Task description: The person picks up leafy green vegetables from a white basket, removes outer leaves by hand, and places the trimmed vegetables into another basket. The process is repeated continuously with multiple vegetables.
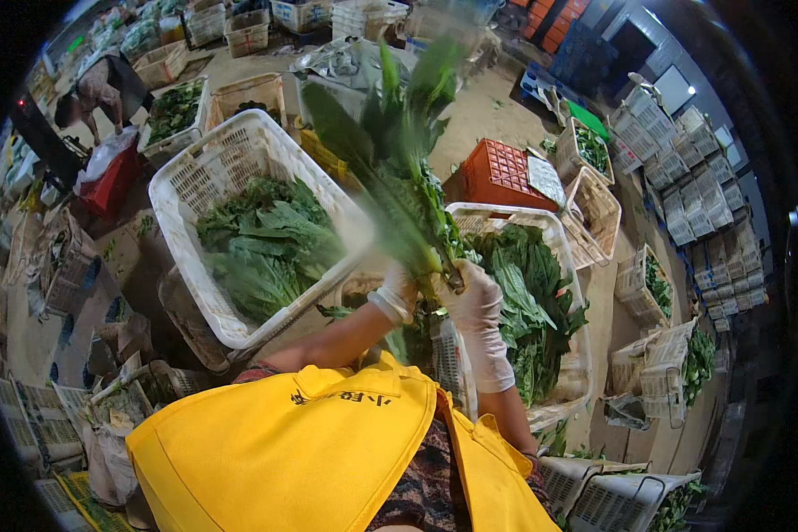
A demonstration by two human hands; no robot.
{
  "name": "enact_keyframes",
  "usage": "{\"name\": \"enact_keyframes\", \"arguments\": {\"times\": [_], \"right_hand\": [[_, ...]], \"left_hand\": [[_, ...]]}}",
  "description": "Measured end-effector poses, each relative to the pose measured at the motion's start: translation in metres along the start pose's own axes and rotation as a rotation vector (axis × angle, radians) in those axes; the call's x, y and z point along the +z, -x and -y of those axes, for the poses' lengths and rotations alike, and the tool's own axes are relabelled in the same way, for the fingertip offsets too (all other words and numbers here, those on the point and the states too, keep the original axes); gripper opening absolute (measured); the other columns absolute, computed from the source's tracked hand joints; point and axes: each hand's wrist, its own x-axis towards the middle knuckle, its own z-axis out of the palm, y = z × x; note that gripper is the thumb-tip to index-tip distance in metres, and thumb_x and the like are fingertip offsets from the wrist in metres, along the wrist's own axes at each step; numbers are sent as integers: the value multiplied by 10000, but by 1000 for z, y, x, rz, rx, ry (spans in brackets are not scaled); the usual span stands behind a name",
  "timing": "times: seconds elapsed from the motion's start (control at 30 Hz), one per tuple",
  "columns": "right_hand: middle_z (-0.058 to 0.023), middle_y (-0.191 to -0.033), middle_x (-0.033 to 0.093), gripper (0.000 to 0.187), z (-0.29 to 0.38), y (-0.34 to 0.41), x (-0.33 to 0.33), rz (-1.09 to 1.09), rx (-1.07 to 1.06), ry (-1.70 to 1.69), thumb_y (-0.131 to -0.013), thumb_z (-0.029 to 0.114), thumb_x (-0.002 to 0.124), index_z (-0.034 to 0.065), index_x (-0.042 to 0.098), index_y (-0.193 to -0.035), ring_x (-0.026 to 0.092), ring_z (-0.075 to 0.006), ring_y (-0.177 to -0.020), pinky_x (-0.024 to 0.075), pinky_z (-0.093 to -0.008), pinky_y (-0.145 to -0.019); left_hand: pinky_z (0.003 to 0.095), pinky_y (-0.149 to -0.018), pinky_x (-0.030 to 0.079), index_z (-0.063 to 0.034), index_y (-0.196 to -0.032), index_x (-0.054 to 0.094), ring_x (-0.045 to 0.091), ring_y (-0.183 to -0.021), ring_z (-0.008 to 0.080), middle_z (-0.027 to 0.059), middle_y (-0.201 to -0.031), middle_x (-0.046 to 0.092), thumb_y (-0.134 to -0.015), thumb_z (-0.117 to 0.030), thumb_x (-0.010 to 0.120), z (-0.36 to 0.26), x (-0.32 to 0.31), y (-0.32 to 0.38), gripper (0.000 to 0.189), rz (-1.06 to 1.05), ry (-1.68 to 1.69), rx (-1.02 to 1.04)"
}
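Both gloved hands hold a bunch of long green leafy vegetables (415, 179), its leaves fanned upward and partly blurred. My right hand (475, 302) is closed around the stem ends on the right side. Against the bunch's left side, my left hand (398, 292) grips its base, fingers partly hidden by leaves. To the left, a tilted white plastic crate (203, 299) holds a heap of leafy greens (276, 243). Another white crate (575, 279) on the right contains more dark greens (529, 312), beside my right forearm.
A red plastic crate (492, 169) lies beyond the right crate. A yellow crate (326, 156) stands behind the left one. Stacked white crates (698, 199) line the right side. At the far left, a person (100, 93) bends over a red container (113, 179).
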Motion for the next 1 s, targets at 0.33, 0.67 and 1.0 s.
{"name": "enact_keyframes", "arguments": {"times": [0.33,0.67,1.0], "right_hand": [[-1,-651,577,223,-15,32,-11,-78,335,-1433,-814,224,694,32,599,-872,487,-73,-476,354,-226,-404],[30,-650,560,245,-60,64,-45,427,802,-307,-791,217,744,38,682,-947,469,-52,-525,363,-213,-463],[10,-684,610,160,-7,6,-3,117,219,-448,-821,129,704,-3,644,-886,528,-65,-596,422,-241,-545]], "left_hand": [[487,-971,449,-67,-1325,473,568,-1113,319,154,-1256,560,-767,-618,585,-27,11,0,792,46,155,-44],[511,-972,441,-124,-1306,502,557,-1134,332,115,-1258,570,-681,-675,645,-56,-30,-18,846,263,196,31],[552,-901,466,-76,-1267,471,563,-1045,352,154,-1172,552,-867,-638,430,-42,2,1,691,103,336,-77]]}}
